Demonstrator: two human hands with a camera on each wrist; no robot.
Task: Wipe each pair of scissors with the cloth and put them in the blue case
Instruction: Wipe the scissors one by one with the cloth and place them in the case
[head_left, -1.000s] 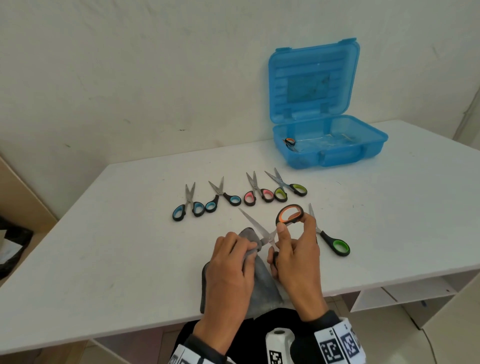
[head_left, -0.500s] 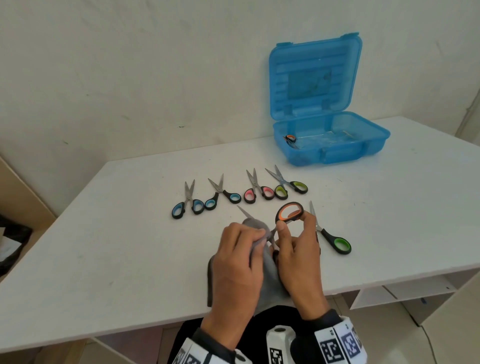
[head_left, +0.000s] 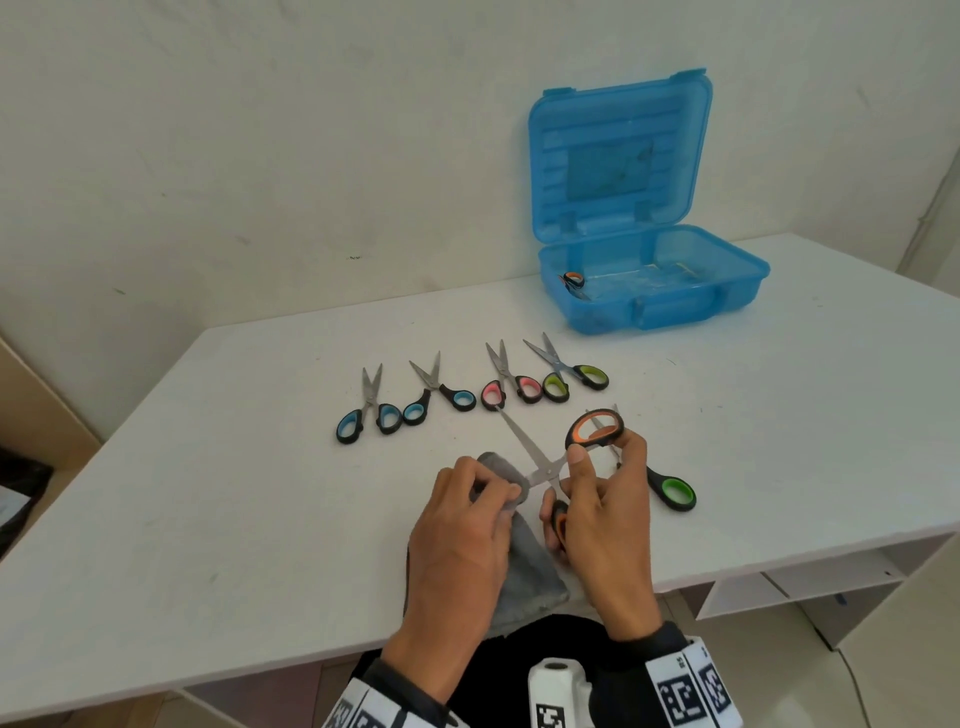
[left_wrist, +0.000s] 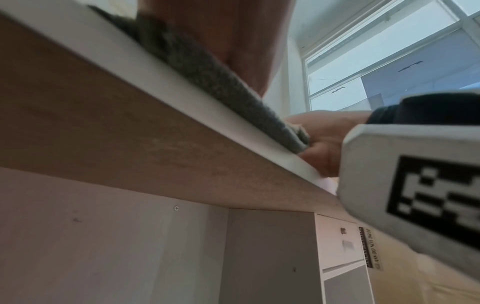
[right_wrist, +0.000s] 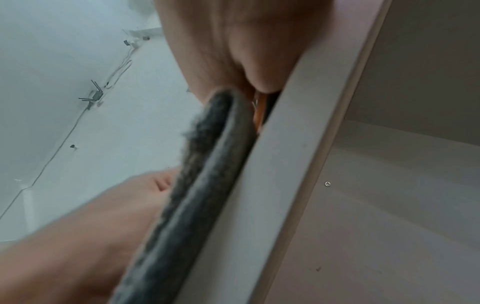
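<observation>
My right hand (head_left: 597, 499) grips the orange-handled scissors (head_left: 595, 428) by their handles, blades spread apart. My left hand (head_left: 467, 514) pinches the grey cloth (head_left: 530, 566) round one blade near the pivot; the other blade points up and left, bare. The cloth (left_wrist: 207, 67) hangs over the table's front edge, as the right wrist view shows too (right_wrist: 197, 164). The open blue case (head_left: 649, 291) stands at the back right with one orange-handled pair (head_left: 573, 281) inside. Several more scissors lie in a row (head_left: 467, 395), and a green-handled pair (head_left: 670, 491) lies right of my right hand.
The white table (head_left: 208, 493) meets a wall at the back. The table's front edge (left_wrist: 182, 98) runs just under my wrists. White shelf compartments (head_left: 800, 577) sit below the table at the right.
My left hand has slid the cloth back toward the pivot, uncovering the long blade again. The right hand has kept its hold on the handles.
</observation>
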